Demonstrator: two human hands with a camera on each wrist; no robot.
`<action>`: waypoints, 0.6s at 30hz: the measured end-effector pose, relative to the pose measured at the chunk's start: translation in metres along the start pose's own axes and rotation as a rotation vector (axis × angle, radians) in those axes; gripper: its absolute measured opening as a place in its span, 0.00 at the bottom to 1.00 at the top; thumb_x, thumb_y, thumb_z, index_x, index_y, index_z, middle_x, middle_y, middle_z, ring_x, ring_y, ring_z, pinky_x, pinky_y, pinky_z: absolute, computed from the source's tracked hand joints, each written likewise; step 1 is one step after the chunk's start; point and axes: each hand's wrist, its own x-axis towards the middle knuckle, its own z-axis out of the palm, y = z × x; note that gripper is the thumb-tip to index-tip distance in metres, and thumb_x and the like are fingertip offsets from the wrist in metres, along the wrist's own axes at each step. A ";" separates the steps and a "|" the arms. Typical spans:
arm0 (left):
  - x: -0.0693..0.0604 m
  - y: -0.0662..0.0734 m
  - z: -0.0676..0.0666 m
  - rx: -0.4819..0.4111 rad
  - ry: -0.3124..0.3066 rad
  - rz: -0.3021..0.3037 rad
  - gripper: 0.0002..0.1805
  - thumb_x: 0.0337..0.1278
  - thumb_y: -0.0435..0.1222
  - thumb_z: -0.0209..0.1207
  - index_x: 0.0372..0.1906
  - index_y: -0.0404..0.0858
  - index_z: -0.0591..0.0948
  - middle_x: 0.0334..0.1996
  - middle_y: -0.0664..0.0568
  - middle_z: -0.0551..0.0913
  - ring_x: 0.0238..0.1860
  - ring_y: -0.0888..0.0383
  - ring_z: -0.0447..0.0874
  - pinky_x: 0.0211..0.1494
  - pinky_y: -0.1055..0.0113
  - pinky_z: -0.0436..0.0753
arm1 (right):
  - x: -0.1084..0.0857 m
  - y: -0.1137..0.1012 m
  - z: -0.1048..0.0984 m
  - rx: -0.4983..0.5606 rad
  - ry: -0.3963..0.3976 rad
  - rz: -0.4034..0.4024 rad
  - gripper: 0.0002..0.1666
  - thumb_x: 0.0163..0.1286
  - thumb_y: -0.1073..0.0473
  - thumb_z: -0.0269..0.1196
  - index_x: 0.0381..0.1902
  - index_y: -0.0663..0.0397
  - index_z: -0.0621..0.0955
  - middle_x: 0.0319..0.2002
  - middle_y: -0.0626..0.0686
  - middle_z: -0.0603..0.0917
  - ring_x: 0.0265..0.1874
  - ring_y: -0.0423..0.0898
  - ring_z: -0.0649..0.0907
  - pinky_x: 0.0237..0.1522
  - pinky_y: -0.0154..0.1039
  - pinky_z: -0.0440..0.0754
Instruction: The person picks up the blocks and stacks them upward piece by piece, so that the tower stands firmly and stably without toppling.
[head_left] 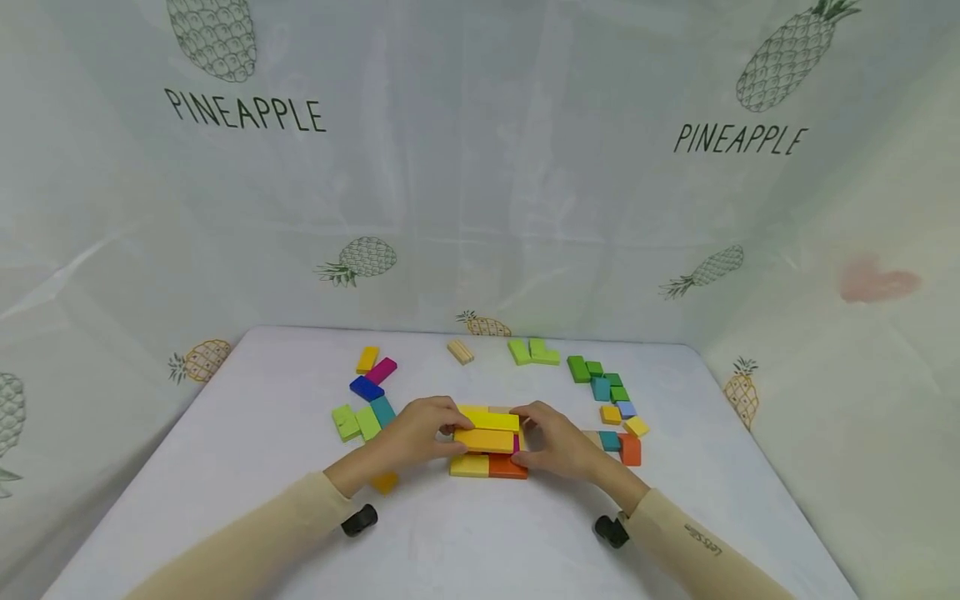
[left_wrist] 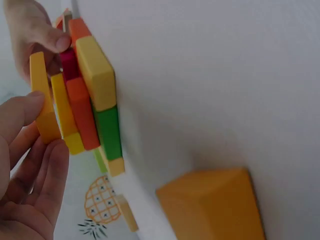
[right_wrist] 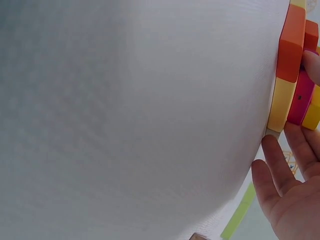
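Observation:
My left hand (head_left: pixel 423 431) pinches a yellow-orange block (left_wrist: pixel 47 120) between thumb and fingers. It is tilted slightly apart from the layered stack of blocks in the left wrist view. The stack's bottom layer shows a pale yellow block (head_left: pixel 468 467) and an orange-red block (head_left: pixel 508 467) in front, and a green block (left_wrist: pixel 108 132) at the left side. A bright yellow block (head_left: pixel 495 422) lies on top. At the stack's right end my right hand (head_left: pixel 558 443) grips a magenta block (right_wrist: pixel 301 100), thumb in front and fingers behind. Fingers partly hide the stack's ends.
Left of the stack lie loose blocks, among them a blue block (head_left: pixel 367 388) and a light green block (head_left: pixel 346 423). Green blocks (head_left: pixel 578 369) and an orange-red block (head_left: pixel 630 450) lie to the right. Wooden sticks (head_left: pixel 461 352) lie at the back, before a hanging pineapple-print sheet (head_left: pixel 480 167).

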 end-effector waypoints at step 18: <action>0.003 0.010 0.017 0.022 0.065 -0.096 0.19 0.62 0.46 0.76 0.55 0.47 0.89 0.43 0.61 0.81 0.44 0.60 0.80 0.53 0.69 0.84 | 0.000 -0.002 0.000 0.006 -0.006 0.006 0.41 0.67 0.49 0.77 0.74 0.50 0.74 0.60 0.48 0.79 0.58 0.49 0.79 0.66 0.52 0.82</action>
